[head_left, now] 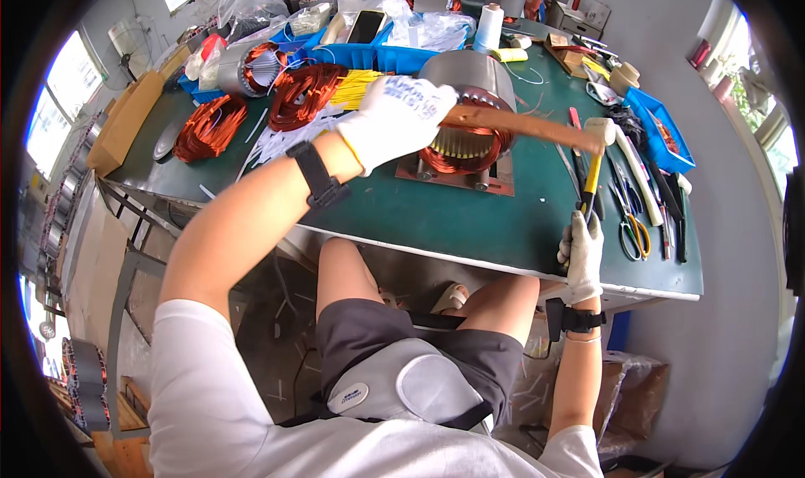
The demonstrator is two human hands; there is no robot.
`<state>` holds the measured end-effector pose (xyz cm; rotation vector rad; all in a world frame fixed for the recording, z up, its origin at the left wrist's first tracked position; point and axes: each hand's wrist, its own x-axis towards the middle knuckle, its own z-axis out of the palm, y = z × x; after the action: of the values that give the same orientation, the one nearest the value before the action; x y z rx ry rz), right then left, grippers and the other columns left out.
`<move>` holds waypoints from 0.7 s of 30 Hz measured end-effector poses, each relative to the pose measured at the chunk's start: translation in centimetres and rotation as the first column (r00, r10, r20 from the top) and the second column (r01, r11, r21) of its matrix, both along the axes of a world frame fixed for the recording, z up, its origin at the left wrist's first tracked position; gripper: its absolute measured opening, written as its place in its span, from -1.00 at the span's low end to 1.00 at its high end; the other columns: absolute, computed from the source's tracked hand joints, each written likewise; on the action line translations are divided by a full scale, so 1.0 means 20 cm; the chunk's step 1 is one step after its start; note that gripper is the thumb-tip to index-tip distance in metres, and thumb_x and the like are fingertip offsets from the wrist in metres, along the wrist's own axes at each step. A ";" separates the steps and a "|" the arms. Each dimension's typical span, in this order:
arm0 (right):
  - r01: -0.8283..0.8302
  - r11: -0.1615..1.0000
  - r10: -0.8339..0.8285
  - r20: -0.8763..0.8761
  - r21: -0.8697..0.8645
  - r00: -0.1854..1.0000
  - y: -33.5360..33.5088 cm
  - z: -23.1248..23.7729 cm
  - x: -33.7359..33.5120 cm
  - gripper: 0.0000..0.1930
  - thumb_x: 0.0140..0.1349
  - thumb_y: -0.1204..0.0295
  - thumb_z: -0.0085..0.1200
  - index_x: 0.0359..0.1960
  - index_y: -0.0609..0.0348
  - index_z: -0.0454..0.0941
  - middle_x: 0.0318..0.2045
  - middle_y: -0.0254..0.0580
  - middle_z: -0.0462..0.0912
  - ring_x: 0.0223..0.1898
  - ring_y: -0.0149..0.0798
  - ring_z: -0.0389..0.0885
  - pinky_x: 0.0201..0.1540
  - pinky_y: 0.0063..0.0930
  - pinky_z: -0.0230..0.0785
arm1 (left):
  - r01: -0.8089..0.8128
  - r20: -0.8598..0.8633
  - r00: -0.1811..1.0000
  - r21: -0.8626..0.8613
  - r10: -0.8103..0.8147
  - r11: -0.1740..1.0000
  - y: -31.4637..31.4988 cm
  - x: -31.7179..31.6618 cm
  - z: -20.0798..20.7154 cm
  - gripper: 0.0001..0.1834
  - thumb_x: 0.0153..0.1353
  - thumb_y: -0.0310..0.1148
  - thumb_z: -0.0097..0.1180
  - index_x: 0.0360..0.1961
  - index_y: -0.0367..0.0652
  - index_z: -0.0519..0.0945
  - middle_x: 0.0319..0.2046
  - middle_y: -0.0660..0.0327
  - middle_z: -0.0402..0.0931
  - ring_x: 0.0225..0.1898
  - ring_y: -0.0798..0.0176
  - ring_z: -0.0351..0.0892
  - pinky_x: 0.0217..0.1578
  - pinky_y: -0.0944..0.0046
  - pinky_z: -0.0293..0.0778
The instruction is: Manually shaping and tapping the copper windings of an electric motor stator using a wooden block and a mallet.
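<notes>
Left grip (394,113) clamped on wooden stick (524,127) laid over stator (465,109); right grip (581,251) clamped on mallet (594,155) above green worktop (453,218).

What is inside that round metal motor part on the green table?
The stator holds copper windings and yellow slot strips. The left hand and wooden bar cover much of its opening.
</notes>
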<state>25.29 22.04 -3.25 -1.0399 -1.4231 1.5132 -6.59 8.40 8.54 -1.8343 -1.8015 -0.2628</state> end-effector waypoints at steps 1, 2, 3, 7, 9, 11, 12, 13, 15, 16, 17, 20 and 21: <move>0.002 1.000 -0.002 0.004 0.006 1.000 0.00 0.00 -0.01 -0.77 0.41 0.20 0.01 -0.14 0.06 0.36 -0.63 -0.46 0.33 -0.76 -0.63 0.22 -0.77 -0.70 0.09 | 0.033 -0.111 0.993 -0.077 -0.042 0.996 0.03 0.01 0.06 -0.73 0.10 -0.31 0.16 -0.16 -0.10 0.52 -0.44 0.13 0.57 -0.39 0.08 0.65 -0.46 0.10 0.50; 0.006 1.000 -0.006 0.006 0.016 1.000 0.00 0.00 -0.01 -0.76 0.41 0.19 0.00 -0.13 0.07 0.36 -0.63 -0.45 0.33 -0.76 -0.62 0.22 -0.77 -0.69 0.09 | 0.119 -0.184 0.974 -0.074 -0.131 0.990 0.05 0.02 0.12 -0.81 0.11 -0.37 0.11 -0.21 -0.07 0.54 -0.48 0.17 0.56 -0.42 0.14 0.64 -0.49 0.13 0.47; 0.009 1.000 -0.009 0.010 0.024 1.000 -0.01 0.00 -0.02 -0.75 0.42 0.18 0.00 -0.12 0.08 0.37 -0.63 -0.45 0.33 -0.76 -0.62 0.22 -0.77 -0.69 0.09 | 0.218 -0.246 0.942 -0.074 -0.229 0.973 0.07 0.03 0.16 -0.80 0.10 -0.34 0.13 -0.21 -0.07 0.56 -0.47 0.17 0.57 -0.43 0.13 0.63 -0.50 0.13 0.46; 0.052 0.999 -0.052 0.015 -0.007 0.999 0.00 0.03 -0.02 -0.71 0.43 0.14 -0.03 -0.08 0.09 0.36 -0.64 -0.45 0.32 -0.76 -0.61 0.23 -0.77 -0.69 0.09 | 0.135 -0.227 0.956 -0.220 -0.185 0.966 0.10 0.14 0.22 -0.72 0.08 -0.22 0.23 -0.18 -0.05 0.60 -0.39 0.17 0.61 -0.39 0.07 0.63 -0.43 0.10 0.49; 0.090 0.995 -0.092 -0.052 -0.041 0.994 -0.02 0.03 -0.01 -0.67 0.44 0.10 -0.06 -0.02 0.10 0.35 -0.66 -0.45 0.30 -0.77 -0.59 0.23 -0.77 -0.67 0.10 | 0.285 -0.137 0.954 0.147 -0.266 0.947 -0.02 0.10 0.20 -0.62 0.06 -0.11 0.29 -0.16 -0.09 0.59 -0.37 0.09 0.59 -0.31 0.01 0.62 -0.33 0.07 0.50; 0.095 0.995 -0.094 -0.105 0.011 0.990 -0.08 0.00 0.06 -0.65 0.45 0.09 -0.08 0.02 0.10 0.35 -0.67 -0.45 0.29 -0.76 -0.58 0.23 -0.75 -0.66 0.12 | 0.122 0.391 0.909 0.088 -0.146 0.989 -0.20 0.15 0.17 -0.53 0.09 -0.06 0.30 -0.17 -0.24 0.53 -0.40 -0.01 0.51 -0.29 -0.07 0.57 -0.30 0.01 0.43; 0.099 0.994 -0.089 -0.177 0.050 0.980 -0.14 -0.02 0.08 -0.64 0.46 0.10 -0.10 0.06 0.10 0.34 -0.67 -0.45 0.29 -0.76 -0.58 0.23 -0.74 -0.66 0.12 | 0.125 0.565 0.795 0.205 -0.221 0.971 -0.31 0.13 0.04 -0.62 0.21 -0.12 0.21 -0.19 -0.24 0.53 -0.49 0.06 0.45 -0.36 0.04 0.56 -0.34 0.07 0.40; 0.112 0.991 -0.089 -0.259 0.073 0.962 -0.20 -0.06 0.11 -0.64 0.47 0.12 -0.11 0.09 0.10 0.33 -0.66 -0.46 0.29 -0.75 -0.58 0.23 -0.74 -0.67 0.12 | 0.118 0.848 0.515 0.076 -0.126 0.990 -0.44 0.20 -0.02 -0.59 0.36 -0.04 0.03 -0.25 -0.24 0.53 -0.56 0.20 0.41 -0.49 0.26 0.50 -0.46 0.24 0.35; 0.203 0.979 -0.198 -0.226 -0.001 0.954 -0.36 -0.03 0.16 -0.63 0.48 0.13 -0.13 0.14 0.09 0.32 -0.66 -0.48 0.29 -0.74 -0.59 0.24 -0.73 -0.69 0.10 | 0.342 0.967 -0.254 0.107 -0.018 0.934 -0.79 0.33 -0.27 -0.28 0.27 0.40 -0.14 -0.36 -0.18 0.47 -0.64 0.34 0.37 -0.69 0.49 0.28 -0.63 0.46 0.20; 0.132 0.991 -0.130 -0.090 0.021 0.987 -0.38 -0.02 0.27 -0.62 0.48 0.13 -0.13 0.15 0.12 0.35 -0.66 -0.50 0.30 -0.75 -0.61 0.24 -0.73 -0.70 0.08 | 0.463 0.806 -0.560 0.110 0.194 0.880 -0.89 0.42 -0.34 -0.26 0.20 0.44 -0.10 -0.35 -0.16 0.45 -0.68 0.32 0.32 -0.76 0.47 0.20 -0.71 0.43 0.16; 0.090 0.990 -0.097 0.051 0.111 0.994 -0.40 0.09 0.30 -0.61 0.47 0.12 -0.13 0.12 0.14 0.39 -0.66 -0.50 0.32 -0.75 -0.63 0.21 -0.72 -0.70 0.06 | 0.480 0.660 -0.693 0.123 0.290 0.868 -0.97 0.51 -0.46 -0.28 0.19 0.43 -0.07 -0.35 -0.14 0.44 -0.68 0.30 0.31 -0.82 0.44 0.14 -0.78 0.40 0.11; 0.156 0.923 -0.184 0.048 0.352 0.982 -0.37 0.41 0.30 -0.65 0.48 0.12 -0.15 -0.31 0.12 0.48 -0.68 -0.51 0.31 -0.78 -0.58 0.18 -0.73 -0.63 -0.07 | 0.353 0.291 -0.915 0.238 0.280 0.905 -0.87 0.72 -0.61 -0.36 0.30 0.38 -0.23 -0.38 -0.05 0.33 -0.81 0.36 0.13 -0.87 0.42 0.09 -0.82 0.38 0.12; 0.302 0.867 -0.306 -0.056 0.395 0.950 -0.40 0.55 0.23 -0.58 0.49 0.06 -0.23 -0.43 0.10 0.39 -0.69 -0.49 0.28 -0.76 -0.55 0.16 -0.71 -0.59 -0.08 | 0.258 0.152 -0.963 0.259 0.224 0.931 -0.80 0.75 -0.61 -0.39 0.33 0.37 -0.31 -0.39 0.00 0.31 -0.81 0.40 0.11 -0.88 0.45 0.06 -0.82 0.40 0.11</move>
<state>29.91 14.05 7.66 -0.9590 -1.4189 0.9393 8.37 -7.51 -3.64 0.1586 0.4978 1.3854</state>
